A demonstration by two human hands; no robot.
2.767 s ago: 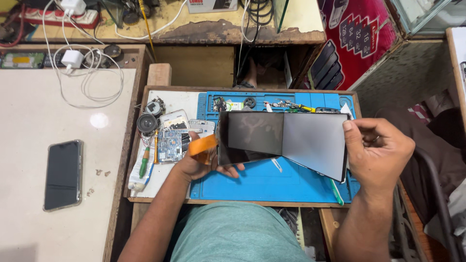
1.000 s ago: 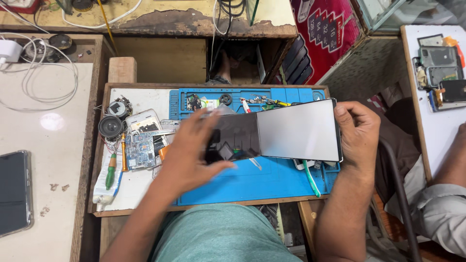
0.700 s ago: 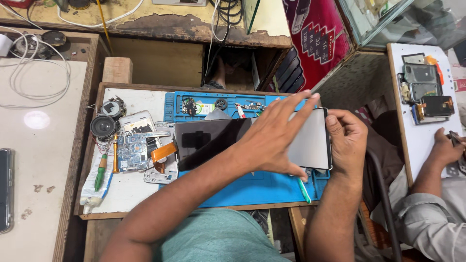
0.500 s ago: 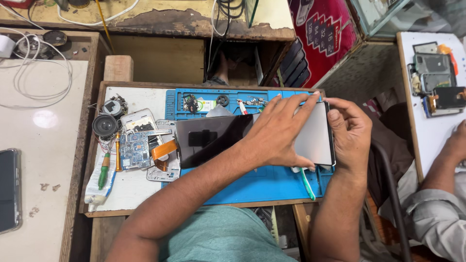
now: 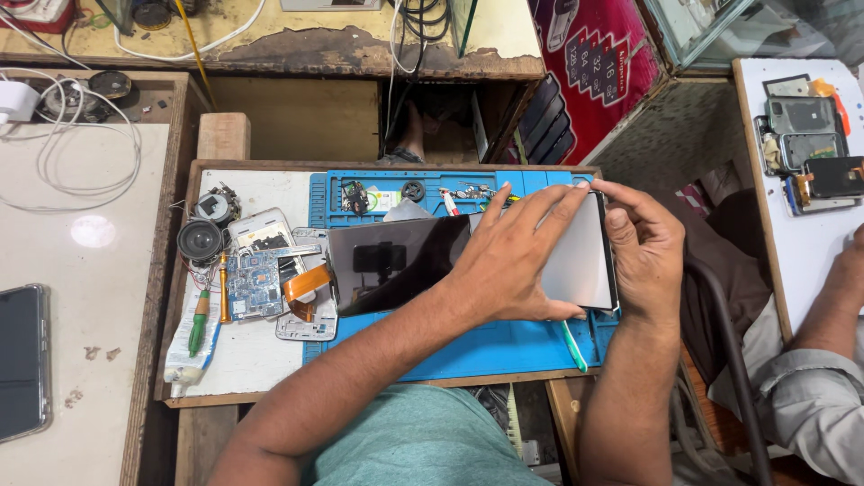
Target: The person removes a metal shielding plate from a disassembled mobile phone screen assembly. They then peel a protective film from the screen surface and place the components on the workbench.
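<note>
Screen panel [image 5: 396, 263] on blue mat [image 5: 504, 346], left hand [image 5: 513, 261] spread flat on it, right hand [image 5: 643, 252] pinching its edge, circuit board [image 5: 252, 283] beside

Light: we see even, fairly bright light from above | Glare: round hotspot on the pale cream side table [image 5: 93, 231], soft sheen on the dark glossy rectangular screen panel [image 5: 396, 263] | Shadows: faint under our forearms, dark in the recess behind the bench | Sharpness: crisp centre, slight wide-angle bending at the edges
</note>
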